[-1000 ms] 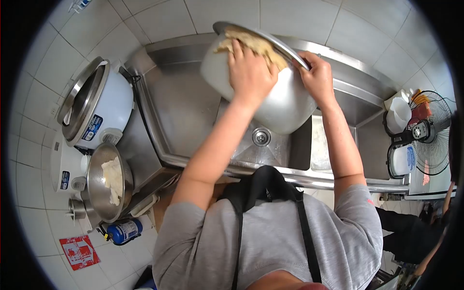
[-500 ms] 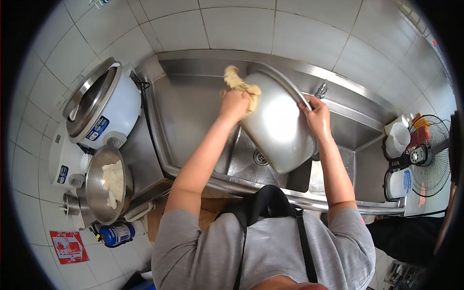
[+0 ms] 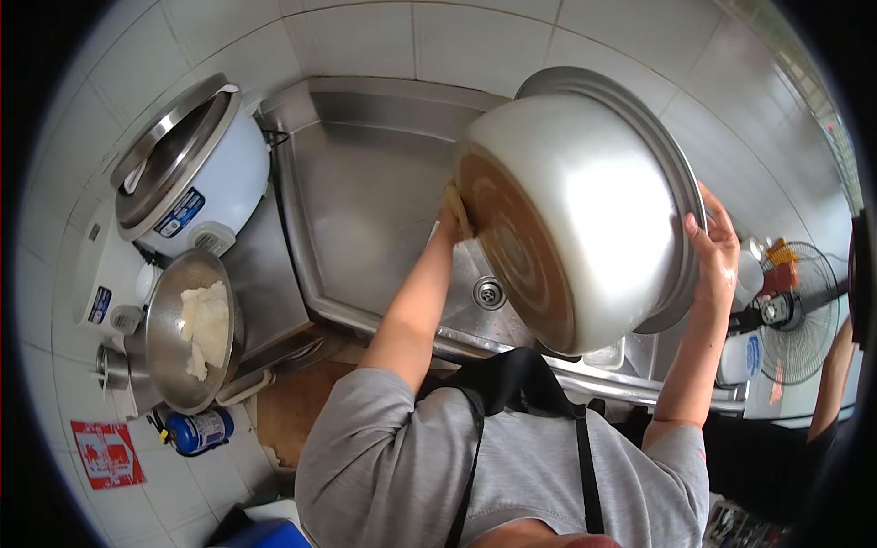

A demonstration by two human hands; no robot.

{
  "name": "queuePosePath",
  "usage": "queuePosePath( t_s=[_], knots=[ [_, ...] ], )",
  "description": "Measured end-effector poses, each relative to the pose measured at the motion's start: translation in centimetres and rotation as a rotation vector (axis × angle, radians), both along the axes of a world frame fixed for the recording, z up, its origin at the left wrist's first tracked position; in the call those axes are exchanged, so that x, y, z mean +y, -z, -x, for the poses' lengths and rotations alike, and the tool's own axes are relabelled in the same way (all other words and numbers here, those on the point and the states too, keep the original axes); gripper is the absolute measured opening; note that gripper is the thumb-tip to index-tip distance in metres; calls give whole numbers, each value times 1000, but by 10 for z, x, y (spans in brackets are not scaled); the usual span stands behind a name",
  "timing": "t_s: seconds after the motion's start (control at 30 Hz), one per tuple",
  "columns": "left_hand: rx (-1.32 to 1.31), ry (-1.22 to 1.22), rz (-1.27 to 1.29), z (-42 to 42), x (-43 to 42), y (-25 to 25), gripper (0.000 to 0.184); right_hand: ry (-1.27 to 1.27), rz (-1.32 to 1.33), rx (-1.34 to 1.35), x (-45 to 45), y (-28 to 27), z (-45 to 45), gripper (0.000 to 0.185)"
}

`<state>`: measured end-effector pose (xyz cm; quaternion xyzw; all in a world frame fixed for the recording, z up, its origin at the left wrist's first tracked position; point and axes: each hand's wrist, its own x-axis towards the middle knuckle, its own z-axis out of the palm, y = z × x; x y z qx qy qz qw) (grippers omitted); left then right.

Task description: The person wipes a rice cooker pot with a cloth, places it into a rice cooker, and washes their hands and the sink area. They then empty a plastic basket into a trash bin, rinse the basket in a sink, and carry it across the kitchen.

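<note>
Silver, the pot [image 3: 603, 210] hangs tilted between the fingers. Right hand [image 3: 716, 242] grasps its rim [image 3: 656, 137]; left hand [image 3: 449, 225] (fingers partly hidden) holds a cloth [image 3: 458, 206] against its base [image 3: 516, 242].

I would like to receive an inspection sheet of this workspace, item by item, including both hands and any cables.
Surface: steel sink, with drain visible; partly hidden by the pot.
Job's things: pot tilted, its brown-marked base turned leftward; cloth against the base.
Clutter: rice cooker; steel bowl with white material, kind unclear.
Hands: left hand holds the cloth, fingers mostly hidden; right hand grips the pot's rim.
Cables: black cable beside the cooker.
Surroundings: tiled wall, fan, blue fire extinguisher, another person's arm at right.
</note>
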<state>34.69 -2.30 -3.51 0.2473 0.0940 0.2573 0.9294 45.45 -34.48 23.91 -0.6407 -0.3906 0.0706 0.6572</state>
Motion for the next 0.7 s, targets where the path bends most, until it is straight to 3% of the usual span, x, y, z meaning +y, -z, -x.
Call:
queuePosePath(
  t_s=[0.1, 0.17, 0.3, 0.37, 0.43, 0.53, 0.63, 0.67, 0.7],
  knots=[
    [67, 21, 142, -9, -54, 54, 60, 48, -76, 28, -2, 7, 7, 44],
    [60, 75, 361, -3, -113, 51, 56, 90, -117, 43, 7, 14, 19, 45],
    [-142, 48, 77, -7, -143, 44, 43, 185, -128, 4, 30, 29, 53, 48],
    [-169, 22, -141, -30, -104, 48, 58, 235, -95, -46, 33, 34, 68, 50],
    [-207, 0, -317, -39, -68, 4, 62, 268, -53, -85, 34, 33, 82, 49],
    [-271, 123, -297, 4, -58, -115, 55, 374, 1, -243, 35, 26, 98, 44],
    [-39, -249, -313, 48, -110, -143, 46, 390, -172, -97, 50, 32, 92, 43],
    [56, -385, -426, 51, -120, -122, 46, 388, -222, -46, 53, 37, 90, 43],
    [254, -607, -730, 71, -143, -116, 45, 380, -280, 0, 57, 42, 88, 43]
  ],
)
